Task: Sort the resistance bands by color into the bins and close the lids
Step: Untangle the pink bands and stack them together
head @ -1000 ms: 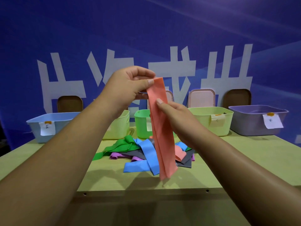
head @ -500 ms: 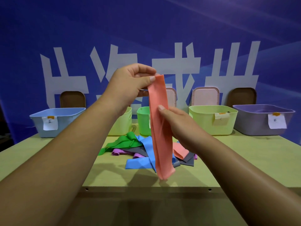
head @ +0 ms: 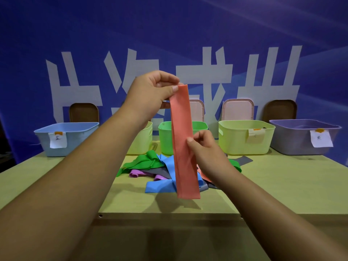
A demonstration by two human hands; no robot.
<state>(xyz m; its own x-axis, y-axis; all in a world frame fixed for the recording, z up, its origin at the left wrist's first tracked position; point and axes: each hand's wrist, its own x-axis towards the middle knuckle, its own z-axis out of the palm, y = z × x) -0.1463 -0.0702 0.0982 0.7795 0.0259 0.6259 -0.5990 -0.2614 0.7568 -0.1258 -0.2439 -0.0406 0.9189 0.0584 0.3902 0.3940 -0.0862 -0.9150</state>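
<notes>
A pale green table point(head: 282, 185) fills the lower view. Behind it stands a blue backdrop point(head: 169, 34) with large white characters. In the middle of the table a green band point(head: 143, 162), a blue band point(head: 160, 186), a purple band point(head: 136, 173) and a grey band point(head: 160, 171) lie overlapping in a heap.

The left hand point(head: 150, 93) pinches the top end of a coral band point(head: 183, 144) between thumb and fingers. The right hand point(head: 205, 149) pinches its right edge about halfway down. The band hangs upright in the air above the heap, its lower end free. It hides part of the green bin point(head: 165, 138) and of one pink lid point(head: 196, 110), and the left arm covers most of the pale yellow bin point(head: 142, 140). The writing on the paper labels point(head: 58, 140) is too small to read.

Along the far side stand, from left to right, the blue bin point(head: 66, 138), the pale yellow bin, the green bin, the lime bin point(head: 243, 140) and the purple bin point(head: 301, 140), all open. A brown lid point(head: 83, 114), the pink lid, a second pink lid point(head: 238, 110) and a second brown lid point(head: 280, 110) lean on the backdrop behind them. The low angle hides most of the bin interiors, though something dark may lie at the lime bin's far rim.
</notes>
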